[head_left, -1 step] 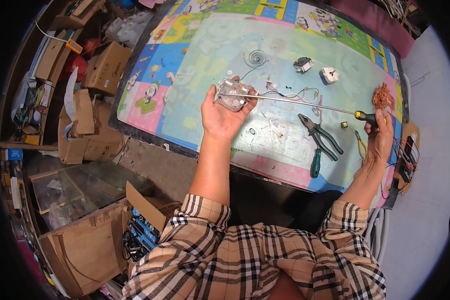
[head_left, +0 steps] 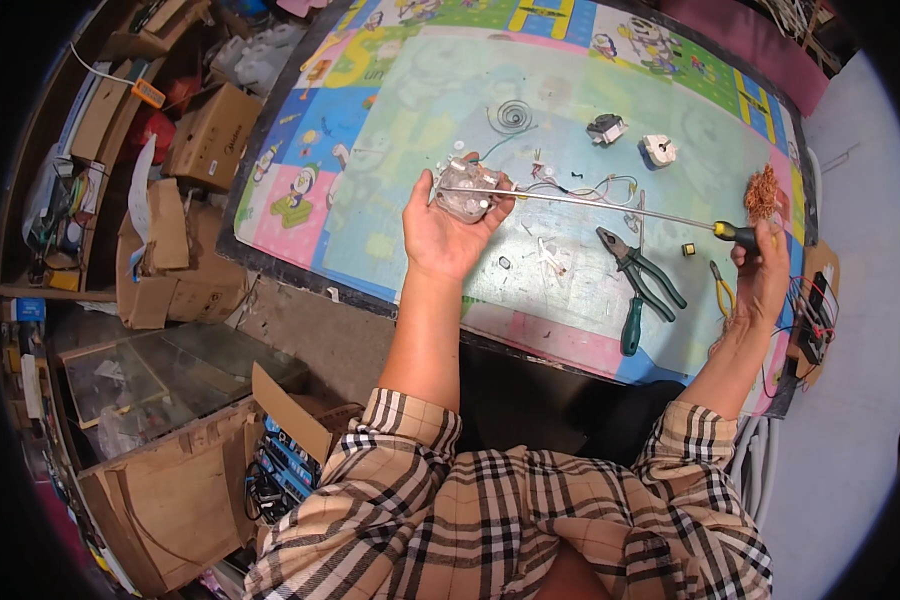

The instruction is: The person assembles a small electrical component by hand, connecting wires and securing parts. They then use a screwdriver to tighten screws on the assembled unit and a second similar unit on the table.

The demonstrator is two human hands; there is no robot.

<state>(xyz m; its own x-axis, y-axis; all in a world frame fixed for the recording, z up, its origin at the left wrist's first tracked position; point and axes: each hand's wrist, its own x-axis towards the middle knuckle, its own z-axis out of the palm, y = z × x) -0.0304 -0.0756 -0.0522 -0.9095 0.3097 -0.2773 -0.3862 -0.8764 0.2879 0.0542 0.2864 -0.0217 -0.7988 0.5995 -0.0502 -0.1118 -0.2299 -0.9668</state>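
My left hand (head_left: 448, 240) grips a small clear plastic housing (head_left: 464, 200) with little parts on it, its fingers wrapped around the edges. My right hand (head_left: 763, 275) is closed round the black and yellow handle of a long screwdriver (head_left: 610, 207). The thin metal shaft runs leftward across the table, and its tip meets the upper left of the housing. Beyond the right hand lies a tangle of copper wire (head_left: 761, 193). Dark green pliers (head_left: 638, 270) and a small screwdriver with a green handle (head_left: 632, 322) rest between my forearms.
On the patterned table (head_left: 390, 130) lie a spiral of thin wire (head_left: 511, 117), two small motor-like parts (head_left: 660, 150), loose wires (head_left: 590, 190) and yellow-handled pliers (head_left: 721, 290). A black device with red wires (head_left: 816, 318) sits at the right edge. Cardboard boxes (head_left: 207, 137) fill the left side.
The screwdriver's handle and the fingers of my right hand have shifted very slightly. My left hand and the housing stay in place.
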